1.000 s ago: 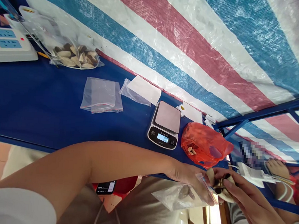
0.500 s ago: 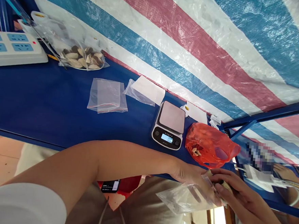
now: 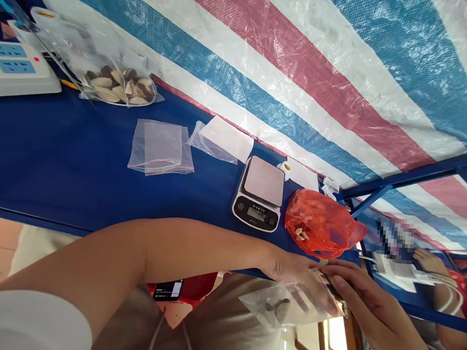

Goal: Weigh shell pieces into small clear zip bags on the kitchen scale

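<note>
A clear zip bag (image 3: 284,306) with some dark pieces inside hangs from my left hand (image 3: 302,276), which is closed on it near its mouth. At the bag's opening is my right hand (image 3: 353,290), its fingers closed around something small, mostly hidden. Just behind my hands lies a red plastic bag (image 3: 318,223) with a few pale pieces showing. To its left stands a white kitchen scale (image 3: 264,181) with nothing on its plate and its display unlit.
Flat zip bags (image 3: 159,146) and a white paper (image 3: 228,136) lie left of the scale. Farther left are a bag of shell-like pieces (image 3: 122,87) and a power strip (image 3: 17,69). A striped sheet (image 3: 266,54) hangs behind. Another person's hand (image 3: 431,263) is at right.
Dark pieces now show in the lower part of the clear bag. The scale's display has gone from lit to unlit. The view has shifted slightly, so table items appear farther left.
</note>
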A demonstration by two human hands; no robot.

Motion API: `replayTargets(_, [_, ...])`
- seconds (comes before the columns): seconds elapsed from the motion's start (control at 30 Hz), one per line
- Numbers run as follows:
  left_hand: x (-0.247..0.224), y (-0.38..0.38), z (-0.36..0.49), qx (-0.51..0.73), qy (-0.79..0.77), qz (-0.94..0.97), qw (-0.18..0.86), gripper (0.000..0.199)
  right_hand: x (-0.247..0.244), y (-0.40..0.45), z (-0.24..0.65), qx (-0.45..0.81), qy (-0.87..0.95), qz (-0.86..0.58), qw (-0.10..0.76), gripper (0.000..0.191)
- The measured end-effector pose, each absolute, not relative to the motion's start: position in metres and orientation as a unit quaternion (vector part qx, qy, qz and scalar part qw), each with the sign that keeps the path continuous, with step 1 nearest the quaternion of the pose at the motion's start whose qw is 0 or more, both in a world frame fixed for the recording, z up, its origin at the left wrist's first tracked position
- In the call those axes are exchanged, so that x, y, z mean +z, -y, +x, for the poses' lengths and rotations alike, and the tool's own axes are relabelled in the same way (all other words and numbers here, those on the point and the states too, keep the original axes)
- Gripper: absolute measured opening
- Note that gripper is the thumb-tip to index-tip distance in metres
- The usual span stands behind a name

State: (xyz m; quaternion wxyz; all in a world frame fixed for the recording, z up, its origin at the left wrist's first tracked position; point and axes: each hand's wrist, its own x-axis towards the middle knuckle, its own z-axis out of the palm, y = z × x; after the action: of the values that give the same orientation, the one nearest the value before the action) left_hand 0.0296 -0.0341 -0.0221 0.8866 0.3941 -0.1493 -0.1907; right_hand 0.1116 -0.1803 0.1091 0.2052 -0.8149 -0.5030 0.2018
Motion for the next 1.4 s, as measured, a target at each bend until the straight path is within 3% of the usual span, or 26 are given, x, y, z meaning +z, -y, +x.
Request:
replayTargets(0.47, [-0.025,0.034,0.033,-0.204,0.164,0.406,0.876,0.049,0.112,0.188,0.115,0.266,0.475,-0.826,0.147,0.041])
replayTargets(0.73, [-0.018,0.026,0.027,-0.242,0.111,0.371,0.890,0.077,0.114,0.207,0.138,0.215,0.397,-0.860,0.237,0.042])
replayTargets(0.83, [-0.019,0.025,0.030,-0.264,0.115,0.337,0.896,0.068,0.116,0.216,0.143,0.234,0.360,-0.867,0.252,0.044])
replayTargets(1.03, [-0.021,0.024,0.031,-0.280,0.150,0.248,0.915,0.041,0.118,0.195,0.122,0.313,0.476,-0.806,0.160,0.029])
replayTargets(1.13, [-0.018,0.020,0.028,-0.279,0.142,0.226,0.922,0.037,0.112,0.174,0.111,0.333,0.448,-0.807,0.194,0.033])
replayTargets(1.23, [-0.014,0.014,0.026,-0.253,0.117,0.242,0.929,0.040,0.109,0.165,0.107,0.277,0.412,-0.827,0.263,0.042])
replayTargets(1.3, [-0.012,0.010,0.024,-0.225,0.086,0.268,0.933,0.042,0.103,0.173,0.098,0.169,0.388,-0.860,0.284,0.044])
replayTargets(1.4, [-0.012,0.007,0.021,-0.197,0.028,0.308,0.931,0.051,0.068,0.204,0.052,-0.010,0.362,-0.894,0.262,0.030])
